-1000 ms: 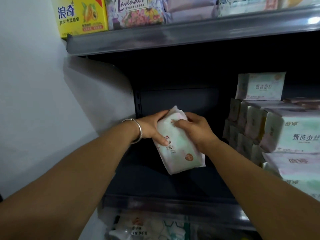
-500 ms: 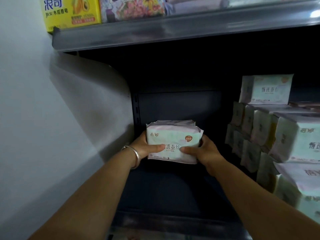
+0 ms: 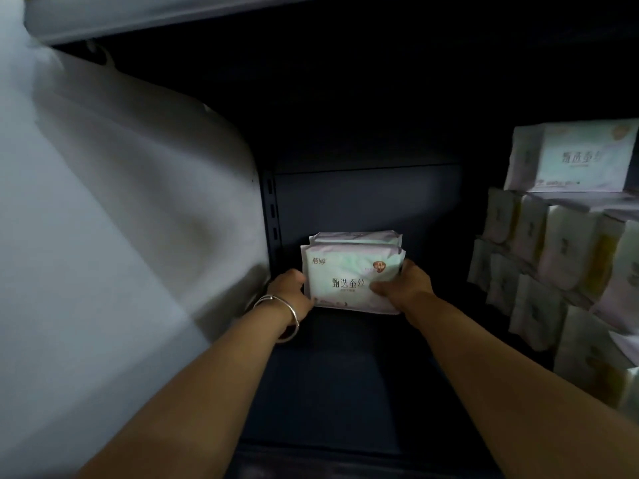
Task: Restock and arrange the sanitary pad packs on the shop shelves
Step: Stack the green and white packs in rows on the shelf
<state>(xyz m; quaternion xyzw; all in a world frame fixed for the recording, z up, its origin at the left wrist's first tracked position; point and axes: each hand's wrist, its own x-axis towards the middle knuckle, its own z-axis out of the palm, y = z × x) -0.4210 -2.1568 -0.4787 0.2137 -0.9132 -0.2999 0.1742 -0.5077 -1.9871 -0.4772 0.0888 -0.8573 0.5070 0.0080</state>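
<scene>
At the far left a pale wall (image 3: 103,236) bounds the dark metal shelf (image 3: 345,375). Next, the left hand (image 3: 292,290), a silver bangle (image 3: 280,311) on its wrist, grasps the left edge of a soft, pale green and pink plastic-wrapped sanitary pad pack (image 3: 349,278); the right hand (image 3: 403,286) grips its right edge, thumb on the printed face. The pack stands upright deep on the shelf, far left corner, just in front of a second like pack (image 3: 356,236). Well apart to the right are stacked rows of similar white packs (image 3: 553,243).

Risk, as I judge it: the pack is squashy and stands on a narrow edge, so letting go before it leans on the one behind could tip it forward; a hard push could knock the rear pack askew.

Against the earlier frames, the pack was tilted in mid-air, then level nearer the shelf front; now it sits much deeper, and the view has dropped, hiding the upper shelf's goods.
</scene>
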